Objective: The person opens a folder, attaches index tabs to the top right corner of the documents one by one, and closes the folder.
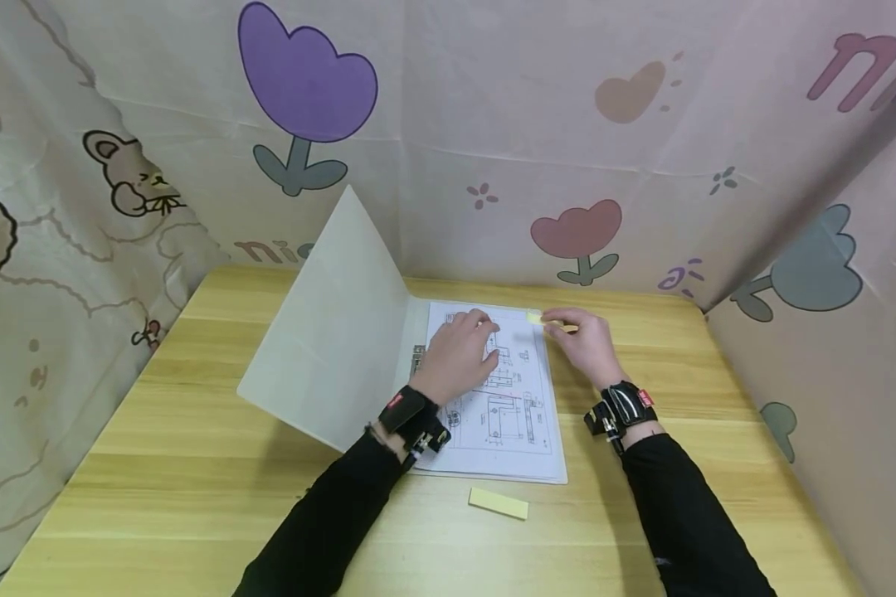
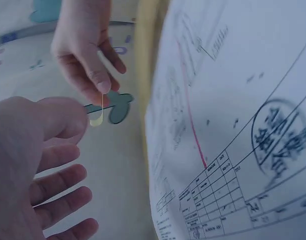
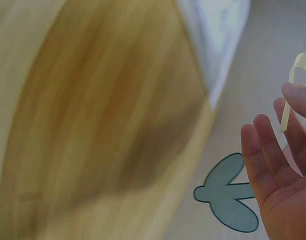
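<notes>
My right hand [image 1: 586, 344] pinches a thin yellow sticky note [image 1: 533, 317] between thumb and forefinger, close over the top right corner of a printed drawing sheet [image 1: 523, 456]. In the right wrist view the note [image 3: 301, 61] curls at its free end, and the other fingers are spread. My left hand [image 1: 459, 352] is over the upper part of the sheet with loosely bent fingers, holding nothing. The sheet lies in an open white folder [image 1: 328, 332], whose cover stands tilted up on the left. A metal clip [image 1: 417, 358] shows at the fold, partly hidden by my left hand.
A yellow sticky note pad [image 1: 498, 503] lies on the wooden table [image 1: 157, 464] just in front of the folder. A printed fabric curtain [image 1: 455, 124] hangs behind the table and along both sides. The raised folder cover stands beside my left forearm.
</notes>
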`<state>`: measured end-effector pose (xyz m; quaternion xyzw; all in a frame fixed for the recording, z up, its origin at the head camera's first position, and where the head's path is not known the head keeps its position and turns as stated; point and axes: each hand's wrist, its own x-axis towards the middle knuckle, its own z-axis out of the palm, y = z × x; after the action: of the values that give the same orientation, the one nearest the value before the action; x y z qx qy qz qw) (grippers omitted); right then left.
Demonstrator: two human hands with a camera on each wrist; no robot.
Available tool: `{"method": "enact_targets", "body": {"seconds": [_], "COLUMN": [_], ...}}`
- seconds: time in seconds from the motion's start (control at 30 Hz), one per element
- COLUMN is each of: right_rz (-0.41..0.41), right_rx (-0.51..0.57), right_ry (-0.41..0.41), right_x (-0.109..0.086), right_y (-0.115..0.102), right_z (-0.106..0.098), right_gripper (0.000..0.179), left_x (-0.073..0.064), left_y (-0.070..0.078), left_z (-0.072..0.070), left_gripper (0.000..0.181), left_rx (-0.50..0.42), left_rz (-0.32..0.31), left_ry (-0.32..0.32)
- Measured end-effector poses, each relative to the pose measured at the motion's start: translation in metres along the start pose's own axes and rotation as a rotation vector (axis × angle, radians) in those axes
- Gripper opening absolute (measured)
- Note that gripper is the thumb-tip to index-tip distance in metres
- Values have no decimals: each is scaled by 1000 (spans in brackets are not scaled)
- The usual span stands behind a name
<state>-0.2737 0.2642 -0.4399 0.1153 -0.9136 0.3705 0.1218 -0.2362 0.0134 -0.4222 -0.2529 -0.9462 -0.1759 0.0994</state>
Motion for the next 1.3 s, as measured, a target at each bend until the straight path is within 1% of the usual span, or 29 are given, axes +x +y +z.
{"method": "enact_targets", "body": {"seconds": [0.1, 0.2, 0.37, 0.5, 0.67, 0.77, 0.97, 1.3], "right_rz": [-4, -5, 15, 29, 23, 14, 4, 5], "right_rx": [-47, -86, -131, -165, -190, -203, -230, -284], "right_ry": [-10, -29, -82, -109, -130, -140, -150, -181], "right_x": [3, 6, 8, 9, 11, 12, 13, 14], "right_y": [7, 11, 17, 19, 21, 21, 19, 21], "right_z": [3, 6, 10, 13, 13, 13, 12, 15], "right_gripper": [17, 16, 16, 16, 16, 15, 14, 15], "left_x": [13, 24, 38, 45, 50, 51, 52, 51], "left_y": [2, 1, -9, -14, -15, -15, -14, -13], "left_z": [10, 22, 39, 44, 51, 55, 60, 57], "left_gripper": [44, 48, 48, 48, 52, 55, 57, 58], "left_rx": [42, 73, 114, 122, 131, 146, 172, 159], "left_rz": [16, 29, 25, 11, 3, 3, -4, -14], "left_ry": [-83, -145, -190, -221, -272, -291, -300, -305]}}
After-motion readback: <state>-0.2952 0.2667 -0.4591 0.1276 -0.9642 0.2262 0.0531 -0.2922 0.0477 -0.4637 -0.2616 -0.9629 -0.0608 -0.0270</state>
